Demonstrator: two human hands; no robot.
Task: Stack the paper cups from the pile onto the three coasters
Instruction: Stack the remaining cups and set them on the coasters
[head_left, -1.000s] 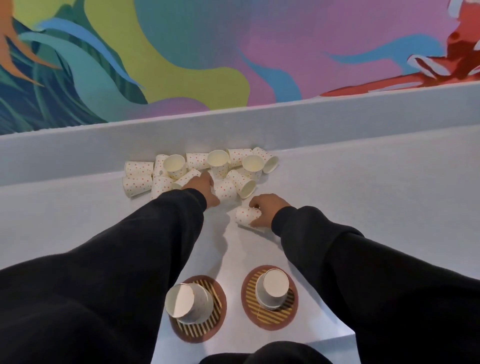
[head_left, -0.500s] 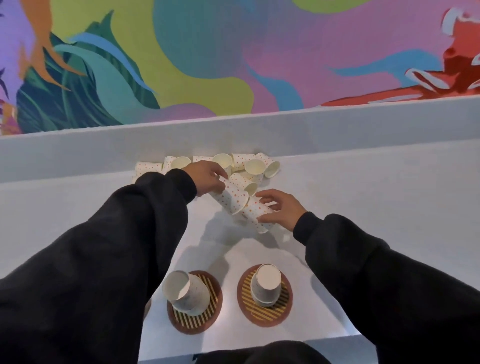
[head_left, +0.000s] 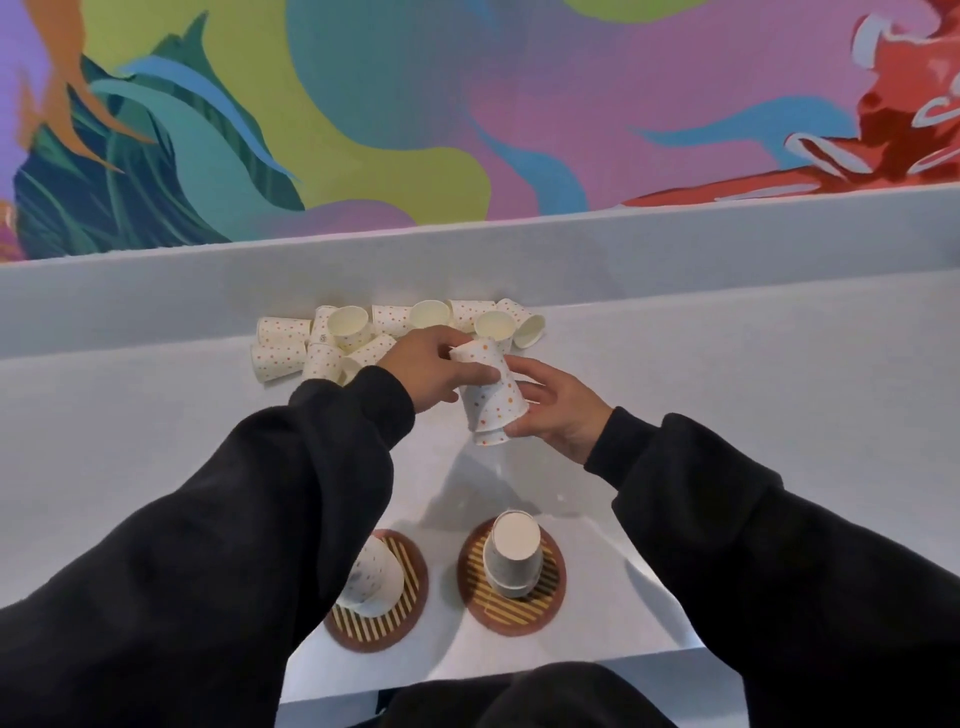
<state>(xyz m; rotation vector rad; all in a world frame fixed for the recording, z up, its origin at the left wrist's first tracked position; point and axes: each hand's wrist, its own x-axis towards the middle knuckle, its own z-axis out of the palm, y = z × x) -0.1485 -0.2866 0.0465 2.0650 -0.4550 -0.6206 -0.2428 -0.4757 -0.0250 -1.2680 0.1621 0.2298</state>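
Observation:
A pile of dotted white paper cups (head_left: 332, 340) lies at the back of the white table. Above the table's middle, my left hand (head_left: 428, 371) grips an upside-down dotted cup (head_left: 491, 392) by its top. That cup sits nested over a second one, whose rim my right hand (head_left: 558, 410) holds from the right. Two round striped coasters are near me: the left coaster (head_left: 387, 623) carries an upside-down cup stack (head_left: 371, 579), partly behind my left sleeve. The right coaster (head_left: 519, 608) carries another upside-down stack (head_left: 511, 556). A third coaster is not in view.
A low white ledge (head_left: 675, 249) runs behind the pile, with a colourful mural wall above it. The table's near edge (head_left: 519, 680) lies just below the coasters. My black sleeves cover the table's near left and right.
Both hands have lifted their cups off the table and brought them together. The left-hand cup now sits nested over the right-hand one, upside down, nearer to me than the pile.

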